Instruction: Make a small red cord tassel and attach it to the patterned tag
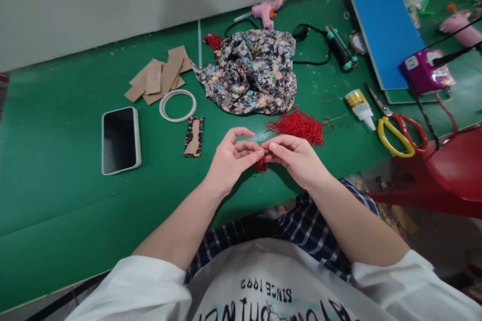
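Observation:
My left hand [238,158] and my right hand [295,158] meet at the fingertips over the green table, near its front edge. Both are closed in a pinch around a small bunch of red thread [261,165], whose strands hang below the fingers; its upper part is hidden. A loose pile of red thread [297,127] lies just beyond my right hand. Left of my left hand is a small floral-covered strip [194,137] with a bare brown patch along its middle. Crumpled dark floral cloth [256,72] lies farther back.
Around the table [64,195] are a phone [119,140], a white ring [177,106], cardboard pieces [161,76], a pink glue gun [266,12], a utility knife [341,49], a glue bottle [360,108] and scissors [397,128]. A red stool [457,165] stands at the right edge.

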